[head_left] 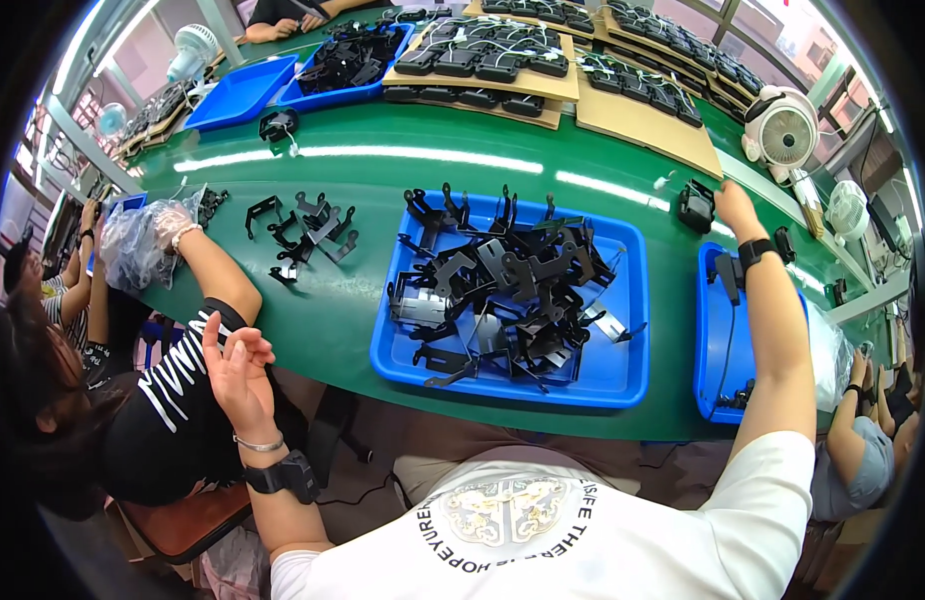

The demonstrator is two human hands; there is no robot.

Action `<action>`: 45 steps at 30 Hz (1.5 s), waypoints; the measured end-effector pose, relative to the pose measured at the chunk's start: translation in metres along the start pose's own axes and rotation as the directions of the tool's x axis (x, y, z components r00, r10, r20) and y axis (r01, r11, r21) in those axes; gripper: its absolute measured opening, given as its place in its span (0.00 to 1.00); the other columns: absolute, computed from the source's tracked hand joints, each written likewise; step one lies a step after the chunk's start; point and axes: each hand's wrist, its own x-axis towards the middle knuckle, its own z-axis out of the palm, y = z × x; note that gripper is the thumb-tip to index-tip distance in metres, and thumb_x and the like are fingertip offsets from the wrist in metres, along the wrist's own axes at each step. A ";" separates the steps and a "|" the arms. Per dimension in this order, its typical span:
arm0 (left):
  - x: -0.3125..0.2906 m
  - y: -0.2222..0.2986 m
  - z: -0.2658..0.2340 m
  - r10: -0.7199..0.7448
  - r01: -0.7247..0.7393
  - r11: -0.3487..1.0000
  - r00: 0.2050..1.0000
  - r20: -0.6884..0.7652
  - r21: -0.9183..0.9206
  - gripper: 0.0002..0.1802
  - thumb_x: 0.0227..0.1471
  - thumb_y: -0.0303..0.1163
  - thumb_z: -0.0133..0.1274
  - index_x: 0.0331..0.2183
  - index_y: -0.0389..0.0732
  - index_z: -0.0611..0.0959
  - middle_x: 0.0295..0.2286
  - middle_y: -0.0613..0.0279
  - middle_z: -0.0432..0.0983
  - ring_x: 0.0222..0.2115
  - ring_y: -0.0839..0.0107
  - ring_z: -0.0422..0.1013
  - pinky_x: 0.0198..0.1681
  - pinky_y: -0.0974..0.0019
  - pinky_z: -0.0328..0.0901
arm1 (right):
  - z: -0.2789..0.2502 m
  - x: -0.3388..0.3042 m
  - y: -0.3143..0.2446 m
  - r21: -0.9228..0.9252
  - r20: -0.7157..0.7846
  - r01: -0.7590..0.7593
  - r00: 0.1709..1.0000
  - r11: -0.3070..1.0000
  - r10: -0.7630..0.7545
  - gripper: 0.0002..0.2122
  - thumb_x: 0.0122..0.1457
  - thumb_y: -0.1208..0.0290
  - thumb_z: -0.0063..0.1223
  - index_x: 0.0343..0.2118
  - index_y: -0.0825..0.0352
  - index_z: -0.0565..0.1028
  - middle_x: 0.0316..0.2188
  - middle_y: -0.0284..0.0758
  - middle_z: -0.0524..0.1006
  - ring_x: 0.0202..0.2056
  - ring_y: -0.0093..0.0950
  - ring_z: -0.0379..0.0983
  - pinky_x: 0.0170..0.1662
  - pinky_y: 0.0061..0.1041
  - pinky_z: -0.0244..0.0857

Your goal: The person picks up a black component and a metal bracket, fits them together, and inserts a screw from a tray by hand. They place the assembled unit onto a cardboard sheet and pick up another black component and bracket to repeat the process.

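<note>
Left hand: raised in front of the table edge, palm up, fingers loosely bent and apart, holding nothing; the hand is beside a co-worker's black sleeve.
Right hand: stretched out over the far right of the table, its fingers partly hidden; the hand is right beside a black device, and whether it grips or touches it I cannot tell.
Black device: a boxy unit standing on the green surface, just left of the right hand.
Middle tray: blue tray before the person, heaped with black metal brackets lying at all angles.
Right tray: blue tray partly under the right forearm, with small dark parts at its near end.
Loose brackets: a small scatter left of the middle tray.
Co-worker on the left: one hand at a clear plastic bag.
Back of the table: rows of black units on cardboard sheets; a white fan to their right.
</note>
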 end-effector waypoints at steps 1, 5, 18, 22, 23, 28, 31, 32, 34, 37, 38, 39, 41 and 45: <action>0.000 0.000 -0.007 -0.002 0.002 1.000 1.000 -0.015 0.010 0.25 0.53 0.29 0.47 0.51 0.38 0.59 0.32 0.58 0.72 0.28 0.74 0.68 0.31 0.74 0.64 | -0.016 -0.001 -0.025 0.041 0.001 0.064 0.998 0.997 -0.064 0.19 0.52 0.63 0.47 0.43 0.71 0.70 0.38 0.49 0.73 0.40 0.41 0.71 0.44 0.36 0.64; 0.009 -0.011 -0.024 -0.015 0.012 1.000 0.986 -0.167 -0.021 0.24 0.53 0.28 0.45 0.51 0.37 0.60 0.31 0.59 0.73 0.28 0.74 0.68 0.31 0.74 0.64 | -0.068 0.020 -0.087 0.136 -0.056 0.348 0.937 0.928 -0.344 0.19 0.50 0.62 0.51 0.40 0.72 0.72 0.35 0.48 0.74 0.38 0.41 0.71 0.43 0.32 0.64; -0.023 -0.058 0.036 0.057 -0.092 0.822 0.995 0.079 0.562 0.15 0.48 0.19 0.48 0.41 0.36 0.71 0.24 0.65 0.71 0.24 0.80 0.65 0.28 0.77 0.61 | -0.093 0.066 -0.323 -0.004 -0.126 0.797 0.598 0.604 -0.791 0.24 0.45 0.63 0.57 0.47 0.63 0.68 0.41 0.44 0.72 0.42 0.40 0.69 0.45 0.35 0.64; -0.028 -0.047 0.040 0.109 -0.091 0.593 0.994 0.032 0.800 0.13 0.46 0.21 0.51 0.38 0.38 0.74 0.21 0.68 0.70 0.19 0.82 0.63 0.22 0.77 0.59 | -0.060 0.068 -0.376 -0.039 -0.267 0.874 0.459 0.485 -0.848 0.28 0.45 0.64 0.57 0.50 0.67 0.64 0.49 0.44 0.66 0.49 0.41 0.63 0.52 0.34 0.58; -0.018 -0.051 0.054 0.120 -0.144 0.602 0.989 0.090 0.786 0.12 0.44 0.22 0.53 0.36 0.39 0.76 0.19 0.68 0.69 0.16 0.81 0.62 0.19 0.76 0.59 | -0.049 0.094 -0.353 -0.080 -0.278 0.888 0.416 0.453 -0.866 0.29 0.45 0.63 0.56 0.52 0.67 0.62 0.50 0.44 0.66 0.50 0.41 0.62 0.52 0.36 0.57; -0.012 -0.052 0.059 0.190 -0.260 0.567 0.965 0.183 0.782 0.15 0.40 0.22 0.56 0.35 0.39 0.74 0.17 0.65 0.70 0.15 0.73 0.66 0.17 0.71 0.61 | -0.005 0.134 -0.347 -0.177 -0.151 0.732 0.641 0.658 -0.753 0.32 0.41 0.65 0.57 0.53 0.64 0.61 0.50 0.39 0.66 0.54 0.38 0.56 0.54 0.38 0.52; -0.017 -0.046 0.056 0.201 -0.248 0.518 0.966 0.166 0.818 0.16 0.40 0.21 0.56 0.35 0.39 0.74 0.17 0.66 0.70 0.14 0.74 0.66 0.17 0.72 0.60 | 0.016 0.160 -0.364 -0.138 -0.232 0.781 0.572 0.608 -0.787 0.31 0.42 0.66 0.58 0.52 0.65 0.61 0.49 0.38 0.66 0.53 0.38 0.57 0.53 0.38 0.51; -0.018 -0.046 0.054 0.205 -0.261 0.511 0.962 0.178 0.819 0.16 0.39 0.21 0.56 0.35 0.39 0.73 0.17 0.66 0.71 0.14 0.74 0.66 0.17 0.72 0.60 | 0.018 0.165 -0.369 -0.134 -0.265 0.796 0.545 0.590 -0.796 0.32 0.42 0.66 0.58 0.52 0.66 0.61 0.49 0.38 0.66 0.53 0.38 0.57 0.52 0.38 0.52; -0.014 -0.048 0.053 0.206 -0.260 0.501 0.962 0.179 0.825 0.16 0.39 0.21 0.56 0.35 0.39 0.73 0.18 0.66 0.71 0.14 0.74 0.66 0.16 0.72 0.60 | 0.021 0.170 -0.375 -0.137 -0.312 0.818 0.500 0.559 -0.808 0.32 0.42 0.67 0.58 0.52 0.67 0.61 0.48 0.38 0.66 0.51 0.38 0.58 0.51 0.37 0.53; -0.012 -0.051 0.053 0.218 -0.278 0.495 0.957 0.191 0.823 0.17 0.39 0.21 0.56 0.35 0.39 0.73 0.18 0.67 0.71 0.14 0.74 0.66 0.16 0.72 0.59 | 0.025 0.166 -0.376 -0.152 -0.314 0.820 0.490 0.552 -0.813 0.33 0.41 0.68 0.59 0.52 0.68 0.60 0.47 0.40 0.66 0.50 0.39 0.59 0.50 0.37 0.54; -0.012 -0.051 0.054 0.218 -0.276 0.500 0.957 0.190 0.821 0.17 0.39 0.21 0.56 0.35 0.39 0.73 0.18 0.67 0.71 0.14 0.74 0.66 0.16 0.72 0.59 | 0.022 0.163 -0.375 -0.164 -0.316 0.817 0.487 0.552 -0.814 0.33 0.40 0.69 0.60 0.52 0.68 0.60 0.46 0.41 0.66 0.49 0.40 0.60 0.49 0.37 0.55; -0.013 -0.052 0.054 0.218 -0.276 0.505 0.958 0.188 0.818 0.17 0.39 0.21 0.56 0.35 0.39 0.73 0.18 0.67 0.71 0.14 0.74 0.66 0.16 0.71 0.59 | 0.021 0.161 -0.374 -0.167 -0.316 0.816 0.488 0.554 -0.814 0.33 0.40 0.69 0.60 0.52 0.68 0.60 0.46 0.41 0.66 0.49 0.40 0.60 0.49 0.37 0.55; -0.015 -0.052 0.054 0.222 -0.278 0.513 0.957 0.187 0.812 0.17 0.39 0.21 0.56 0.36 0.39 0.73 0.18 0.67 0.71 0.14 0.74 0.66 0.16 0.71 0.59 | 0.020 0.154 -0.375 -0.072 -0.371 0.834 0.487 0.547 -0.791 0.33 0.38 0.71 0.60 0.51 0.70 0.61 0.43 0.43 0.66 0.46 0.42 0.61 0.48 0.37 0.57; -0.014 -0.051 0.053 0.228 -0.277 0.504 0.956 0.184 0.818 0.17 0.39 0.21 0.56 0.36 0.39 0.73 0.18 0.67 0.71 0.14 0.74 0.66 0.17 0.71 0.60 | 0.011 0.135 -0.377 0.018 -0.378 0.843 0.504 0.538 -0.776 0.33 0.37 0.73 0.61 0.50 0.70 0.61 0.42 0.45 0.66 0.45 0.44 0.62 0.47 0.36 0.58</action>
